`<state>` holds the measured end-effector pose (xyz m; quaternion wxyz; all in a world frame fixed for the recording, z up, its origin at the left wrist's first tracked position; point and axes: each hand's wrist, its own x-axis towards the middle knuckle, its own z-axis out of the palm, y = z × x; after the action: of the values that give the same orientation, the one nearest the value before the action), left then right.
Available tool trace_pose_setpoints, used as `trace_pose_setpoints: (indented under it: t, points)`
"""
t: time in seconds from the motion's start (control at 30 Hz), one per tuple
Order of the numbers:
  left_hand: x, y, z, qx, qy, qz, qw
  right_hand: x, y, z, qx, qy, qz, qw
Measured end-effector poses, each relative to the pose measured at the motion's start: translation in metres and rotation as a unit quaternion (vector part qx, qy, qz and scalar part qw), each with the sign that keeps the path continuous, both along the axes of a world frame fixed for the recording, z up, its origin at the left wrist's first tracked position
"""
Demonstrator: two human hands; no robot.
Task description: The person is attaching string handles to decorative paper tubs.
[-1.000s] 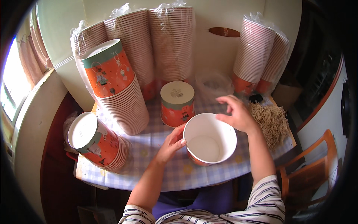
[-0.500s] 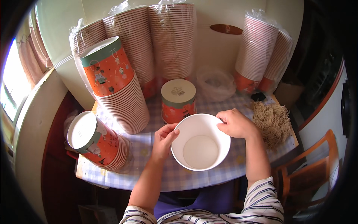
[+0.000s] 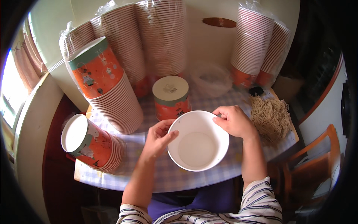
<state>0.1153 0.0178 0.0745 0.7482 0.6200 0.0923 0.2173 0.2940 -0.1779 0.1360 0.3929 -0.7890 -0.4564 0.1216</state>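
Observation:
Between my hands is a paper bucket (image 3: 197, 149), white inside, its mouth facing up toward me. My left hand (image 3: 158, 138) grips its left rim, thumb at the inner edge and fingers outside. On the upper right rim, my right hand (image 3: 234, 121) holds it with the thumb near the inner edge. A small dark spot shows on the inner wall near the upper left rim. Just behind stands an upside-down orange bucket (image 3: 171, 91) with a green band and a pale base. To the right lies a tangled heap of beige strings (image 3: 270, 117).
Left of my hands lean a tall stack of orange and white buckets (image 3: 112, 97) and a shorter stack (image 3: 93, 143). Plastic-wrapped bucket stacks (image 3: 162, 37) line the back, with more wrapped stacks (image 3: 253, 41) at the right. A checked cloth (image 3: 130, 164) covers the table; a wooden chair (image 3: 311, 164) stands right.
The bucket has turned and tilted slightly in my hands, and a dark spot now shows inside its rim. My left fingers have shifted on the edge. The whole view has moved a little.

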Motion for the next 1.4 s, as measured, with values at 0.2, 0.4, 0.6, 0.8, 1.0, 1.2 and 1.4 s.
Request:
trace_pose_setpoints:
  t: [0.2,0.4,0.6,0.8,1.0,1.2,1.4]
  points:
    - [0.01,0.013,-0.006,-0.046,0.004,0.013,0.999,0.044,-0.046,-0.002,-0.067,0.057,-0.015,0.996]
    - [0.016,0.028,-0.023,-0.148,-0.03,-0.013,0.988,0.079,-0.103,-0.034,-0.25,-0.174,-0.09,0.948]
    - [0.016,0.015,-0.036,-0.094,-0.052,-0.008,0.994,0.06,-0.082,-0.063,-0.226,-0.284,0.01,0.932]
    - [0.013,0.01,-0.036,-0.054,-0.063,0.012,0.996,0.072,-0.06,-0.078,-0.298,-0.347,0.074,0.886]
    - [0.015,0.013,-0.047,-0.06,-0.081,0.038,0.994,0.089,-0.055,-0.073,-0.24,-0.207,0.086,0.945]
    - [0.018,0.017,-0.052,-0.055,-0.095,0.07,0.992,0.097,-0.055,-0.044,0.156,0.264,-0.004,0.952]
    - [0.018,0.019,-0.056,-0.037,-0.095,0.079,0.992,0.099,-0.039,0.017,0.2,0.263,-0.067,0.941]
